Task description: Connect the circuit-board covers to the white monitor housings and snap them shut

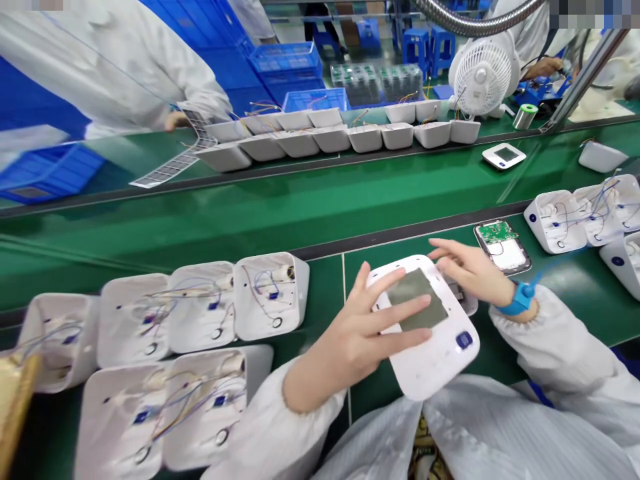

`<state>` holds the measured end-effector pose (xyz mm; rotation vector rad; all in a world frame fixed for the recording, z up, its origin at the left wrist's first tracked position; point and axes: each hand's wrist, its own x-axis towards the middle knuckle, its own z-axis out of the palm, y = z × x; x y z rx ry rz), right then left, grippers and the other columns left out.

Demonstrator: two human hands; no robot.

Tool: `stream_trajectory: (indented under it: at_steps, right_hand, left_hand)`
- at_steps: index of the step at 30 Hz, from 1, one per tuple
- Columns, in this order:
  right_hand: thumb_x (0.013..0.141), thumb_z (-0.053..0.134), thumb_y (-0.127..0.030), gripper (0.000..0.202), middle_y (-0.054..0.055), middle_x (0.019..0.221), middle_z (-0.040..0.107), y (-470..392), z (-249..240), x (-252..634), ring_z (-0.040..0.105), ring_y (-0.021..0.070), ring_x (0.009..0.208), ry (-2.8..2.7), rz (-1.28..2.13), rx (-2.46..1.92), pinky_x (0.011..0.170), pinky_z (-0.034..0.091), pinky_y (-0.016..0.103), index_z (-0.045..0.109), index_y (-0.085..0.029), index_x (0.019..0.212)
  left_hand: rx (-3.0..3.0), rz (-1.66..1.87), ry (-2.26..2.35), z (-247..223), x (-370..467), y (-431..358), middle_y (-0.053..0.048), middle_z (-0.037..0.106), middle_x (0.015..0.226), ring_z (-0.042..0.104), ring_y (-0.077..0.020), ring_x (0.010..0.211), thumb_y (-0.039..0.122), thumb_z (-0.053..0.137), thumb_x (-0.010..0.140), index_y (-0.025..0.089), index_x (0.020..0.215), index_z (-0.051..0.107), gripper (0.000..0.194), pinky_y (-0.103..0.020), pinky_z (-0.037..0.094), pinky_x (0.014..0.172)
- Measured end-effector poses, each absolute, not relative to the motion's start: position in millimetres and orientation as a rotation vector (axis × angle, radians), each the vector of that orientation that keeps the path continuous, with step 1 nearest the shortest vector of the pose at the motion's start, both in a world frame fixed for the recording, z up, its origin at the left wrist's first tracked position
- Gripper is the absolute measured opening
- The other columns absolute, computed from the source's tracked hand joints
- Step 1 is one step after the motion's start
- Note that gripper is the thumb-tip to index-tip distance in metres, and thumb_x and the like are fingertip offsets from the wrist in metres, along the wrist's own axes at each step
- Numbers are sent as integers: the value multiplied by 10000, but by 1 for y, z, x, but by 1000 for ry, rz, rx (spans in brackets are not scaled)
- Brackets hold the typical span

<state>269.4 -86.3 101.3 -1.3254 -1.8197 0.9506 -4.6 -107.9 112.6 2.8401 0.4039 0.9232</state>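
Note:
A white blood-pressure-monitor-like front housing (435,363) with a grey screen and a dark blue button is tilted in front of me. My left hand (367,327) grips it, with the fingers spread across the screen and the thumb at its far left edge. Beside its upper right edge is my right hand (467,267), fingers stretched out and wearing a blue wrist strap (520,298). Under that hand lies a whitish part (470,303), mostly hidden. Just beyond it, an opened housing with a green circuit board (497,233) rests on the bench.
White wired shells (273,293) stand in rows at left, more (557,220) at right. Past the green conveyor belt (250,203) are further shells (333,139), a finished-looking unit (504,156), a fan (483,77) and a solder spool (525,117). A co-worker's sleeve (195,73) shows at upper left.

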Motion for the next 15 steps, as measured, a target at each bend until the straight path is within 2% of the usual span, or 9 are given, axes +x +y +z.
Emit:
stream_trajectory:
  at_steps: [3, 5, 7, 8, 9, 11, 12, 13, 15]
  right_hand:
    - [907, 558, -551, 461, 97, 999, 730, -81, 115, 246, 678, 209, 864, -1821, 1218, -1235, 729, 526, 316, 706, -147, 1073]
    - [911, 560, -540, 423, 80, 897, 719, -85, 120, 240, 659, 189, 791, -1673, 1187, -1256, 652, 494, 284, 703, -142, 926]
    - [906, 585, -476, 345, 61, 871, 714, -94, 122, 236, 644, 168, 738, -1523, 1094, -1316, 614, 472, 267, 691, -150, 944]
    - [903, 596, -454, 324, 51, 859, 715, -99, 123, 234, 640, 161, 708, -1476, 1091, -1335, 595, 465, 263, 682, -158, 1003]
    - [901, 604, -454, 337, 41, 836, 714, -103, 123, 232, 635, 156, 671, -1448, 1125, -1340, 571, 459, 261, 665, -168, 1068]
    - [907, 600, -510, 419, 29, 787, 707, -106, 123, 231, 627, 156, 618, -1455, 1250, -1288, 542, 457, 262, 623, -177, 1160]
    - [933, 548, -559, 457, 36, 789, 708, -104, 123, 232, 636, 162, 628, -1480, 1299, -1242, 552, 469, 268, 615, -174, 1170]
    - [971, 461, -591, 487, 51, 814, 713, -99, 122, 234, 653, 168, 663, -1516, 1302, -1208, 582, 487, 277, 620, -166, 1150]
    - [1037, 321, -550, 516, 75, 857, 714, -85, 118, 240, 671, 175, 743, -1694, 1152, -1258, 671, 503, 296, 649, -151, 1043]
  left_hand:
    - [2917, 1072, 591, 102, -5, -104, 34, 496, 1513, 226, -231, 1552, 127, 529, 950, 368, 1318, 611, 448, -534, 152, 1289]
    - [2728, 1245, 931, 88, -11, -98, -7, 370, 1601, 298, -208, 1526, 119, 486, 967, 389, 1465, 462, 568, -472, 263, 1267]
    - [2435, 1260, 1170, 74, -12, -95, -69, 362, 1602, 390, -209, 1478, 234, 435, 1011, 349, 1553, 325, 565, -427, 372, 1211]
    - [2357, 1173, 1199, 69, -10, -96, -107, 355, 1600, 395, -241, 1473, 351, 453, 1010, 308, 1583, 264, 604, -444, 391, 1195]
    - [2334, 1049, 1191, 65, -5, -97, -147, 332, 1604, 373, -289, 1482, 488, 500, 973, 264, 1603, 206, 731, -487, 386, 1191]
    - [2370, 863, 1220, 58, 10, -102, -240, 169, 1638, 247, -420, 1510, 697, 694, 743, 174, 1622, 51, 1208, -601, 344, 1176]
    - [2365, 855, 1283, 54, 18, -104, -266, 137, 1633, 226, -448, 1506, 692, 755, 674, 158, 1619, -7, 1326, -627, 345, 1157]
    - [2354, 891, 1311, 50, 24, -105, -272, 164, 1619, 242, -442, 1497, 641, 774, 682, 160, 1616, -30, 1323, -625, 354, 1147]
    - [2335, 1006, 1202, 38, 33, -102, -255, 254, 1579, 312, -399, 1470, 555, 739, 752, 182, 1615, -27, 1213, -591, 379, 1139]
